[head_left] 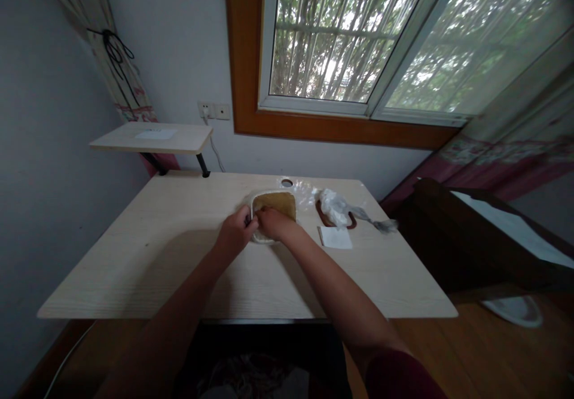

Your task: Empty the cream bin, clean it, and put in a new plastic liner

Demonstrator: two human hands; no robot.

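A small basket or tray [287, 203] with a pale rim and a tan inside sits on the light wooden desk [170, 219]. At its left edge is my left hand [235, 230], its fingers pinched together by the rim. My right hand [272, 222] reaches over the front of the basket, with its curled fingertips inside near the left side. The two hands nearly touch. Whatever lies between the fingers of either hand is too small or hidden to make out.
Right of the basket lie clear plastic wrapping [334, 206], a brown curved item [352, 220] and a white square card [336, 237]. A raised shelf [183, 139] with a paper stands at the back left. A round hole [287, 182] is near the desk's back edge.
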